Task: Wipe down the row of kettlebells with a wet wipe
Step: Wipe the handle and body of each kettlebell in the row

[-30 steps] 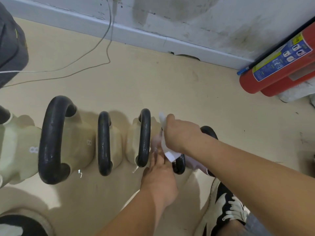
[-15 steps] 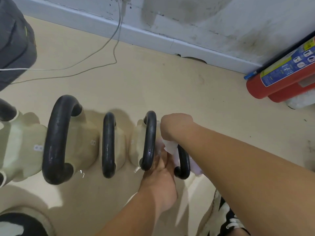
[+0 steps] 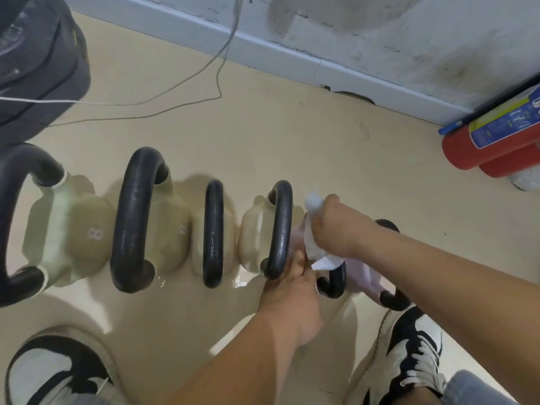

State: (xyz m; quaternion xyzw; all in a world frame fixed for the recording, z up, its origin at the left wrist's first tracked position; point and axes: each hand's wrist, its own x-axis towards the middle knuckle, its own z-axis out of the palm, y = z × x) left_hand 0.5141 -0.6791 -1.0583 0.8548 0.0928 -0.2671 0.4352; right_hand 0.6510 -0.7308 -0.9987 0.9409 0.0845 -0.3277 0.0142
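Head view, crumpled white wipe (image 3: pixel 311 244), curved black handle (image 3: pixel 336 283)

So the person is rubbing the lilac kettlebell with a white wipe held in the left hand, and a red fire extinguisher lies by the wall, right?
Not quite: the white wipe is held in the right hand, not the left. The head view shows the left hand reaching in bare beside the lilac kettlebell. The red fire extinguisher does lie by the wall.
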